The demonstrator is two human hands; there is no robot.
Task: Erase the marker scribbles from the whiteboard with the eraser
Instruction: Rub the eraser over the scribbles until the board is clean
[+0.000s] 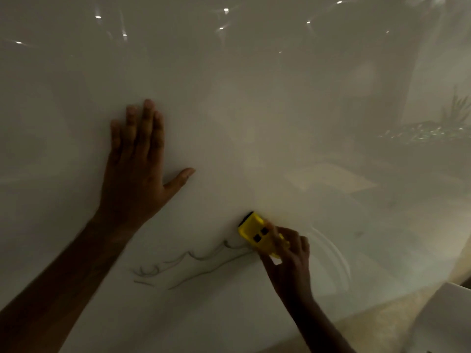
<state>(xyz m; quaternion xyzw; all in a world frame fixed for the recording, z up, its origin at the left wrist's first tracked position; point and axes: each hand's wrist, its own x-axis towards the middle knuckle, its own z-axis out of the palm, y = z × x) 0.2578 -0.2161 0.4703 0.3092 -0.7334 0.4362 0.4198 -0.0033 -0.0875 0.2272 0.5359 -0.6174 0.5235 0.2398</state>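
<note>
A glossy whiteboard [254,110] fills most of the head view. Dark wavy marker scribbles [193,261] run across its lower middle, from lower left up toward the eraser. My right hand [288,258] grips a yellow eraser [256,231] with two dark squares on its back, pressed flat against the board at the right end of the scribbles. My left hand [137,171] lies flat on the board with fingers spread, up and to the left of the scribbles, holding nothing. Faint curved wipe streaks [331,253] show to the right of the eraser.
The whiteboard's lower edge [331,317] runs diagonally at the bottom right, with a tan floor beyond it. A white box-like object [448,314] sits at the lower right corner. Ceiling lights and a plant reflect in the board's surface.
</note>
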